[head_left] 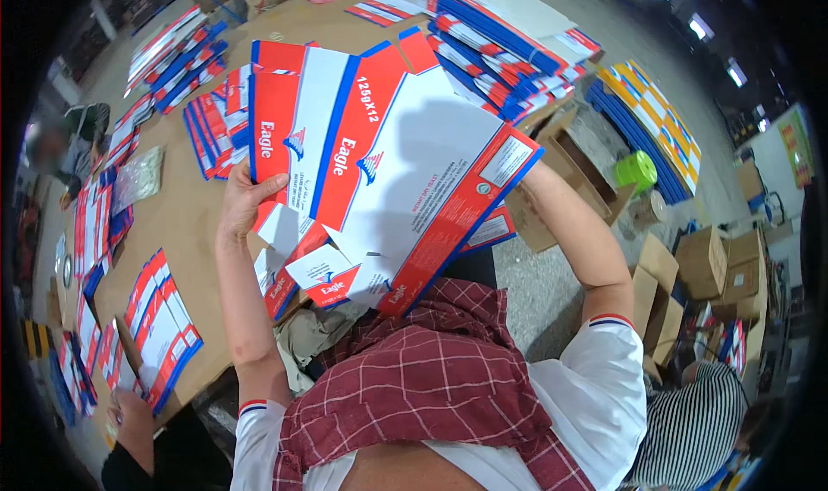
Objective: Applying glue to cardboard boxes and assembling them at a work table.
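— What have the hands got?

— My left hand (246, 200) is clamped on the left edge of a flattened carton (388, 168), thumb on the printed face and the fingers curled behind it. My right hand I cannot see: the right forearm (578, 232) runs up behind the carton's right edge and the hand is hidden there, so I can't tell how it grips.

— How does the carton look?

— It's an unfolded sheet of card, white with red panels and blue stripes, tilted so the top leans left. Small flaps (319, 275) hang from its lower edge, two of them red and white.

— And where is it against the hands?

— Held up between them, above my lap and a red checked cloth (431, 370), in front of the table (185, 224).

— What's around it?

— More flat cartons of the same print lie in rows and stacks on the table, with a tall stack (500, 51) at the far right. Brown boxes (703, 262) sit on the floor to my right, and another person's hand (129, 413) rests at the table's near left corner.
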`<state>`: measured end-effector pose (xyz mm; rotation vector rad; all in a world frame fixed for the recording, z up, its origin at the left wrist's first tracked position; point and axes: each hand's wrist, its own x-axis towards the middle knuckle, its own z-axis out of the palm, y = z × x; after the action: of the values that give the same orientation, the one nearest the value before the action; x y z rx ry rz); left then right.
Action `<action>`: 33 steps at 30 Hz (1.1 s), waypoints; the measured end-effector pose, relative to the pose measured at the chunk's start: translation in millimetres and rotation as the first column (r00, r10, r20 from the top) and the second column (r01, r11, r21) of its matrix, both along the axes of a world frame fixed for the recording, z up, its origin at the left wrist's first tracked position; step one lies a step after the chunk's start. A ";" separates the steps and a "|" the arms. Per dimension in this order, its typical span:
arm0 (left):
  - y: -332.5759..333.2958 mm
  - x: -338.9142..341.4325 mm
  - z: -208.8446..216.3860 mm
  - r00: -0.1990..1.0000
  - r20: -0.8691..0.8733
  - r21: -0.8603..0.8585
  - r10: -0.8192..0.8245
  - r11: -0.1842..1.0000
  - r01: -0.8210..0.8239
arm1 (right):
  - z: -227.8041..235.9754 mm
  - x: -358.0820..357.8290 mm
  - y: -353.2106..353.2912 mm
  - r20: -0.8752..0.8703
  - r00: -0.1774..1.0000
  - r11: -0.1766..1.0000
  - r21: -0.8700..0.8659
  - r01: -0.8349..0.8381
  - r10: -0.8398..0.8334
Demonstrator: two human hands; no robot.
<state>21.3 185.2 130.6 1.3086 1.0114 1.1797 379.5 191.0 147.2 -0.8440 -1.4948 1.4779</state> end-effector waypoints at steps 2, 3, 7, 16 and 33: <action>-11.8 -4.0 9.5 0.999 -0.041 0.019 0.029 0.999 -0.028 | 22.4 -0.7 2.0 0.257 0.965 0.993 0.099 -0.068 0.040; -16.6 -4.0 12.3 0.996 -0.084 0.028 0.028 0.999 -0.026 | 33.9 0.0 1.8 0.380 0.924 0.984 0.145 -0.106 0.043; -26.3 -13.8 15.6 0.989 -0.074 0.061 0.129 0.990 -0.124 | 85.3 -22.8 -23.1 0.555 0.832 0.985 0.132 -0.112 0.020; -54.1 -12.3 90.3 0.904 -0.391 0.198 0.174 0.975 -0.102 | 117.2 -42.4 -24.2 0.599 0.797 0.863 0.439 -0.249 -0.074; -86.7 -52.0 69.8 0.423 0.352 0.677 0.835 0.084 -0.731 | 78.5 -95.3 24.0 0.028 0.928 0.777 0.556 0.294 -0.371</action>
<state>-30.7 98.5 200.4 1.4632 1.4772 2.6959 284.2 215.0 225.8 -0.8089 -1.6468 0.6800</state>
